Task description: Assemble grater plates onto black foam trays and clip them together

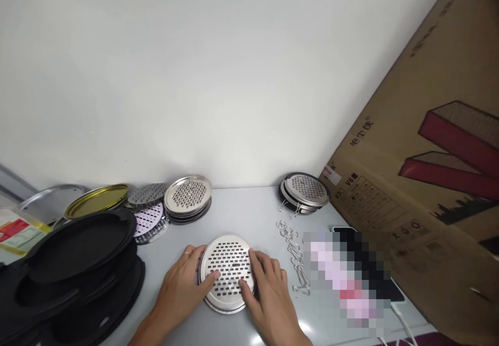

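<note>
Okay, left hand (182, 279) has the left rim of the round metal grater (230, 263), right hand (270, 290) has the right, thumbs on top. From my end it's dead between them over the gray table (241, 210), so neither's nearer, and being round it gives me no long axis. I can't tell if it's resting or lifted. Wire pieces (297, 257) lie near the right hand.

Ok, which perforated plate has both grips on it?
The silver plate at front centre: left grip and right grip both touch it. The others, like those in the clipped pile at back right, lie farther back, untouched.
</note>
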Demonstrator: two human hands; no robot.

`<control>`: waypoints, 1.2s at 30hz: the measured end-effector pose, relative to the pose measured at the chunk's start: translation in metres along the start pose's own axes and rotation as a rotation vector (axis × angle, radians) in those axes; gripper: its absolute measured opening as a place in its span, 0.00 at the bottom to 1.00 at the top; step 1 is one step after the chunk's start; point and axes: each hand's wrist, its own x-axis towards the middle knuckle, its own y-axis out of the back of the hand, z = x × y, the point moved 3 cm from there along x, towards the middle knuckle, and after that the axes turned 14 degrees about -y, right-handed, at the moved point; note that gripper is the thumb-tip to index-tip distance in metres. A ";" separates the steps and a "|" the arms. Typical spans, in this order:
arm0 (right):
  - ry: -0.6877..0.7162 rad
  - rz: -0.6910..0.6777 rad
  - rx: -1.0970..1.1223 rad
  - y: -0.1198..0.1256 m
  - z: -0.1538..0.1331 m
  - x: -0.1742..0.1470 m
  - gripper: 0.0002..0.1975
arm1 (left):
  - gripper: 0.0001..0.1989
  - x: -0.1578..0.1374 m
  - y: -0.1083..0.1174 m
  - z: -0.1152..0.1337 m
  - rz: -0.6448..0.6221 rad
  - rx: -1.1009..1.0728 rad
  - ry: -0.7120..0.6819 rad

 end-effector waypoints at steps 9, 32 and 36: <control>-0.257 -0.143 0.893 0.003 0.017 -0.003 0.30 | 0.27 -0.017 -0.003 0.027 0.076 -0.946 0.056; -0.857 0.011 1.332 -0.007 0.038 -0.018 0.42 | 0.34 -0.025 0.278 -0.115 0.272 0.484 0.362; -0.880 -0.035 1.336 -0.017 0.052 -0.019 0.48 | 0.37 -0.013 0.277 -0.100 0.385 0.476 0.324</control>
